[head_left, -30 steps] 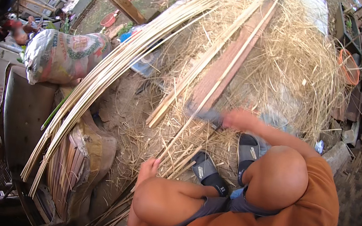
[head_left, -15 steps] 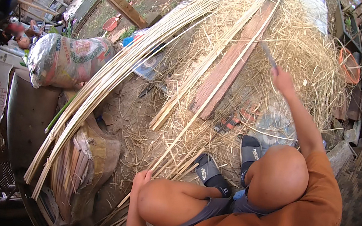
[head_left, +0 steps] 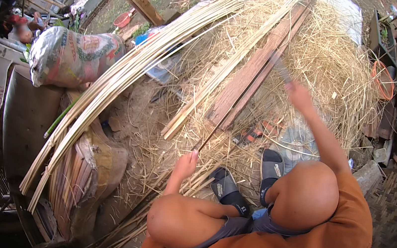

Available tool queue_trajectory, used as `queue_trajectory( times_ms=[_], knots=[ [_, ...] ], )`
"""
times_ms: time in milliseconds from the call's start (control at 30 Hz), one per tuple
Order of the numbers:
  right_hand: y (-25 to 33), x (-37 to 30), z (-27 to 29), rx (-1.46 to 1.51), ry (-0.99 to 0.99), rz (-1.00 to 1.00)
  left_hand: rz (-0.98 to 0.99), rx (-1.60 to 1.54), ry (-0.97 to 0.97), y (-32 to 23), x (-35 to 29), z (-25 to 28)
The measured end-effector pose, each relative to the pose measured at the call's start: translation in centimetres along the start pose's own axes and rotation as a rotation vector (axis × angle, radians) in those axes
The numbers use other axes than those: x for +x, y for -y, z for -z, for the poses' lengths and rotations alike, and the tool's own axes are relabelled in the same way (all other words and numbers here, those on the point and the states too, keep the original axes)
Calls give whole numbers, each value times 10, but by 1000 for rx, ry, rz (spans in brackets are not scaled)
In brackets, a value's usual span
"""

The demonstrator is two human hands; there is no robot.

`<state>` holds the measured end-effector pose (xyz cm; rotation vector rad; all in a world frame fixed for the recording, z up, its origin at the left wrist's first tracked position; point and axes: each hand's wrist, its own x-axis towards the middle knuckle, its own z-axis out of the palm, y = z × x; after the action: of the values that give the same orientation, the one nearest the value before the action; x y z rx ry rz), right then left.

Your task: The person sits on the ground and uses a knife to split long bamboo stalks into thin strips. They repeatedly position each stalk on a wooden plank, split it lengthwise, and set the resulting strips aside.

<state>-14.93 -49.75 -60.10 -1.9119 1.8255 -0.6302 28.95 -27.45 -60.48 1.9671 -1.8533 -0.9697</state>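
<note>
Left hand (head_left: 187, 163) moved forward, gripping one strip (head_left: 218, 125); right hand (head_left: 298, 95), one knife (head_left: 281, 69).

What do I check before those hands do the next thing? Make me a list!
1. Left fingers hold the dark strip: ok.
2. Dark strip lies along the reddish-brown board: ok.
3. Right fingers grip the knife: ok.
4. Left fingers away from the knife: ok.
5. Knife touching the dark strip: cannot tell, it's blurred.
6. Slippers clear of pale shavings: not ok, shavings lie around them.
</note>
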Motion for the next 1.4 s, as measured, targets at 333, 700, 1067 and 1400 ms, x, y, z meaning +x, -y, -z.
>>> queue_trajectory(
  times_ms=[333,700,1067,1400],
  knots=[
    [-11,23,11,-172,-27,-59,110,-67,110,31,-66,29],
    [76,-127,-63,-163,215,424,147,425,43,-16,-22,10],
    [93,-103,-83,24,211,643,159,-21,-14,-4,-53,44],
    [112,-76,-56,152,378,323,342,35,-105,14,-102,52]
  ],
)
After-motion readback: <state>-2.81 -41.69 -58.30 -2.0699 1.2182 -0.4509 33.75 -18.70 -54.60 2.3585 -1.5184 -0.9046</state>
